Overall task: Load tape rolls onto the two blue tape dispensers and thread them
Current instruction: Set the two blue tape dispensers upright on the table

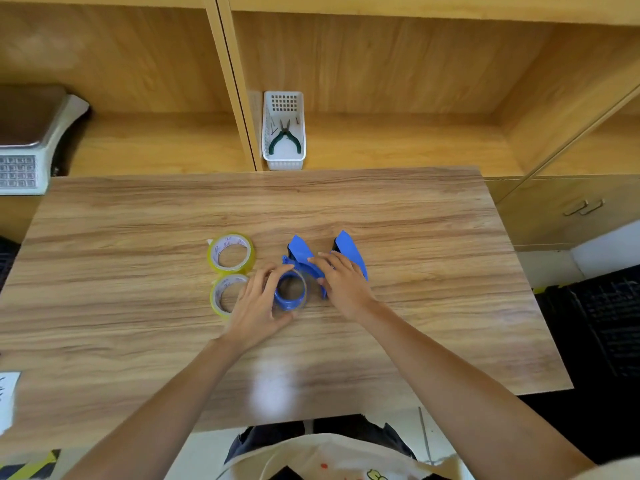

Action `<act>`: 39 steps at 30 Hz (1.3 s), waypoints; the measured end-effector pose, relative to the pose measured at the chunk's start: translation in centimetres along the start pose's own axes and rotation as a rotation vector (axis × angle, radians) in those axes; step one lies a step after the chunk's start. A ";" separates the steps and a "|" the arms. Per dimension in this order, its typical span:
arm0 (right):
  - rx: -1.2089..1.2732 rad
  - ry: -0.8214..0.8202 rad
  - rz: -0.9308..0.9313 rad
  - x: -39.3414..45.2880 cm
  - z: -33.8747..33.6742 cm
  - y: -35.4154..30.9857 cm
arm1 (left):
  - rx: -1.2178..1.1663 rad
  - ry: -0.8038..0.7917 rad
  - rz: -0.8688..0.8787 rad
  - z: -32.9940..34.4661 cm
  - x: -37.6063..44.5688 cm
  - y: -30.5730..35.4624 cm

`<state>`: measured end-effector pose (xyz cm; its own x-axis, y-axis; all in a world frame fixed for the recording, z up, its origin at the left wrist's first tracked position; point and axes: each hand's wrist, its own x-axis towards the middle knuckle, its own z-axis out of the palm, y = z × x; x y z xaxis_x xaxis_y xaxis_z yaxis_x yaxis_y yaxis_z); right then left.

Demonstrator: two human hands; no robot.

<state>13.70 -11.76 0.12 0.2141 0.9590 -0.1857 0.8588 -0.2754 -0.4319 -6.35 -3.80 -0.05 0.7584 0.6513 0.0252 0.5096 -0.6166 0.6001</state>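
Two blue tape dispensers lie on the wooden table (138,237). The nearer dispenser (299,252) has a round blue hub (290,292), and my left hand (258,303) curls its fingers around that hub. My right hand (341,280) presses down on the same dispenser's body. Behind my right hand sits the second dispenser (349,249), partly hidden by it. Two yellowish tape rolls lie flat to the left: one (231,252) farther back, the other (227,294) half covered by my left hand.
A white basket (284,164) with green-handled pliers stands on the shelf behind the table. A weighing scale (31,143) sits at the far left. A sheet of paper (7,400) lies at the table's left front edge.
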 end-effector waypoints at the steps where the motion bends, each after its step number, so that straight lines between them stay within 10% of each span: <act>1: 0.025 0.028 -0.025 -0.1 0.0 0.0 | 0.015 -0.007 -0.002 -0.1 -0.8 -0.1; 20: 0.049 -0.050 -0.142 -3.6 0.8 -1.6 | 0.244 -0.206 -0.144 1.4 -11.9 -3.5; 28: 0.016 0.151 0.071 -3.4 -1.5 3.3 | 0.285 -0.037 0.062 1.6 -2.5 1.6; 39: 0.105 -0.030 0.328 -3.8 -0.1 7.3 | 0.541 -0.332 0.074 7.7 7.8 5.4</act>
<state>19.19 -17.41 -2.19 0.4558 0.8164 -0.3546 0.6935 -0.5755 -0.4335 5.48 -5.46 -2.81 0.8405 0.4805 -0.2502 0.5186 -0.8472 0.1152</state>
